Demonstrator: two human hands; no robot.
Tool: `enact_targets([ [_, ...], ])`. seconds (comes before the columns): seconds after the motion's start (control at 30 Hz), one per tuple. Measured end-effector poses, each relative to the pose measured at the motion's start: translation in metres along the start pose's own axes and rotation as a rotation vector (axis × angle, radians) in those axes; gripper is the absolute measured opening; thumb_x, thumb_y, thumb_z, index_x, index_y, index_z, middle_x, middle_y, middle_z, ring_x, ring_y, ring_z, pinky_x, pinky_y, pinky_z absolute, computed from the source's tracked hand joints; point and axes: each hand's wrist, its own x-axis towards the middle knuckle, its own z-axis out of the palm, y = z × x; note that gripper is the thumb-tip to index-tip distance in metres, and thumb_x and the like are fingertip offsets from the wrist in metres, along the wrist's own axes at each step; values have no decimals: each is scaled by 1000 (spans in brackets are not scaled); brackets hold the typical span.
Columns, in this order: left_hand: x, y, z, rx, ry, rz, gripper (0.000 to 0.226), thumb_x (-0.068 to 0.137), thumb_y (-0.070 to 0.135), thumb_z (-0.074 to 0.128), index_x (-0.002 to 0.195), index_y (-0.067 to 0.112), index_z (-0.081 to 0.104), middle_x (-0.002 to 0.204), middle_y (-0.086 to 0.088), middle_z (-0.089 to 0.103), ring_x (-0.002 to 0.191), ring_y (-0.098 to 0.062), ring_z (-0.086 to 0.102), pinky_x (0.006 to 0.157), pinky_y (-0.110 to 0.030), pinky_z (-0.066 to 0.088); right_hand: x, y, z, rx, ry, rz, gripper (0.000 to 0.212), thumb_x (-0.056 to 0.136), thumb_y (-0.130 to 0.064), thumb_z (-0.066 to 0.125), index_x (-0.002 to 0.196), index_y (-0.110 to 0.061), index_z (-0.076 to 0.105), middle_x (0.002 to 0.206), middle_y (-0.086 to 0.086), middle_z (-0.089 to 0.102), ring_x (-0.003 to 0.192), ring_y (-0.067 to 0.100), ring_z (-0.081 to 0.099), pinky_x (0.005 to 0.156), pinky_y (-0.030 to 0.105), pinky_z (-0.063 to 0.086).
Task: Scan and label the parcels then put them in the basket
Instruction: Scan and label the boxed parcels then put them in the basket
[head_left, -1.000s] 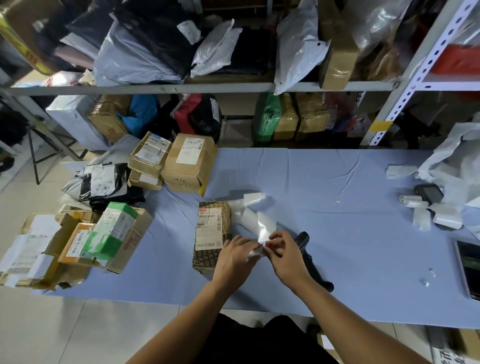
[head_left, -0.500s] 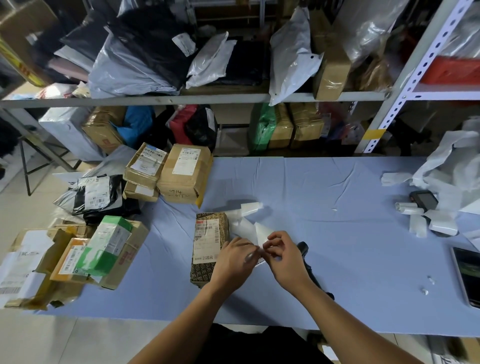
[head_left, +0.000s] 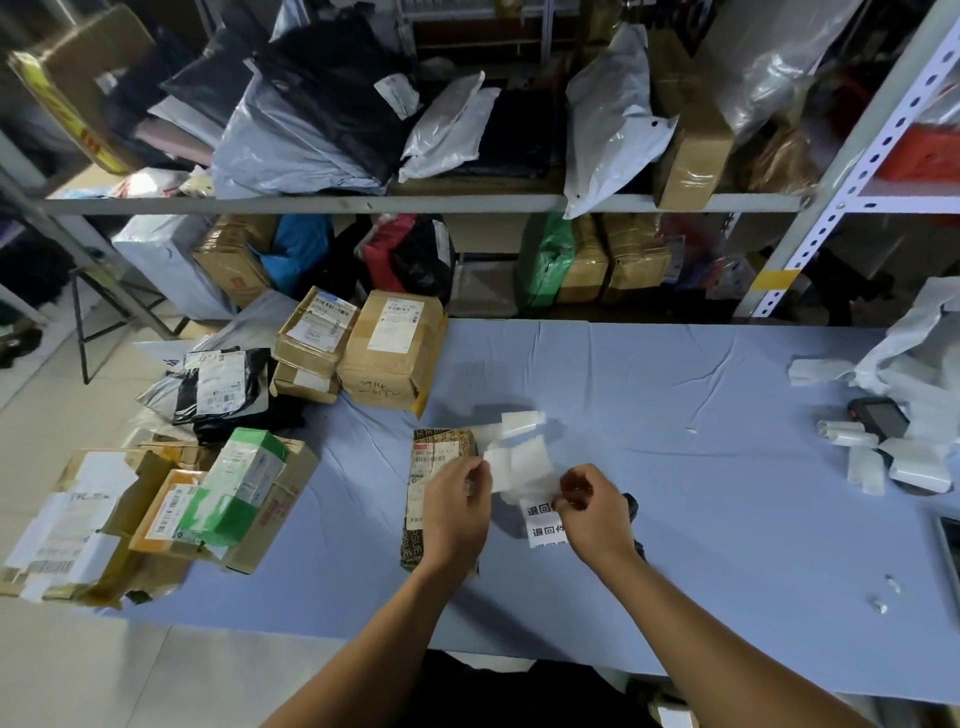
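Head view, single entry.

1. Patterned parcel (head_left: 440, 451): dark printed wrap with a white shipping label, lying flat on the blue table cloth (head_left: 675, 467) just left of centre. Its middle is covered by the left hand; the label text is too small to read.
2. Left hand (head_left: 457, 514): over the parcel, fingertips pinched on the near edge of the backing strip (head_left: 524, 457).
3. Backing strip: translucent white, folded on itself, running off toward 12 o'clock from the hands. Its far end rests on the cloth.
4. Right hand (head_left: 592, 514): at 3 o'clock of the left hand, thumb and forefinger nipping the top edge of a printed label (head_left: 543, 525).
5. Printed label: white with bold black characters; its right part and lower line are hidden by the hand.
6. Black scanner (head_left: 631, 501): almost wholly behind the right hand, only a sliver showing.
7. Brown cartons (head_left: 392, 348): stacked at 11 o'clock of the parcel.
8. Green-and-white box (head_left: 244, 483): at 9 o'clock, atop further cartons at the table end.
9. Handheld terminal (head_left: 880, 415): at 3 o'clock of the frame, among white label scraps and partly covered by them.
10. Dark screen (head_left: 950, 545): cut off by the right frame edge; device type cannot be told.
11. Shelf (head_left: 415, 203): at 12 o'clock, crowded with poly bags.
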Motion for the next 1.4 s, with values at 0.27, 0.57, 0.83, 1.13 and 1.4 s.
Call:
enact_targets([
  [0.27,1,-16,-32,294,247,238,16,88,19,59,81,9,69,89,-4,67,83,-23,56,68,-36,45,-7,-36,31,-200,131,-8,7,85,-21,70,87,-15,71,97,-3,62,86,18,63,80,29,49],
  [0.57,-17,-37,-52,511,167,692,10,90,19,66,90,9,68,97,-10,64,87,-29,61,66,-34,37,-41,-89,72,382,-102,208,26,83,-18,78,102,-21,61,84,-3,73,79,14,73,78,33,61],
  [0.83,-20,-42,-79,-556,-179,-398,49,85,25,78,127,7,62,99,-6,74,91,-15,71,74,-25,55,-49,-79,76,266,-217,118,26,90,-12,71,109,-25,59,91,-2,76,84,11,73,73,30,61],
  [1.13,-13,-58,-74,-595,-118,-595,7,83,2,75,87,4,70,74,-14,73,64,-17,69,57,-28,55,-51,-70,98,119,-179,253,15,86,-15,75,99,-17,67,90,-2,72,84,10,68,65,22,53],
  [1.4,-3,-79,-72,-279,-144,-435,9,91,17,67,83,13,67,66,-2,69,57,-15,65,48,-27,48,-40,-67,120,9,-80,376,12,83,-28,78,89,-20,70,91,-2,72,76,14,71,60,29,55],
])
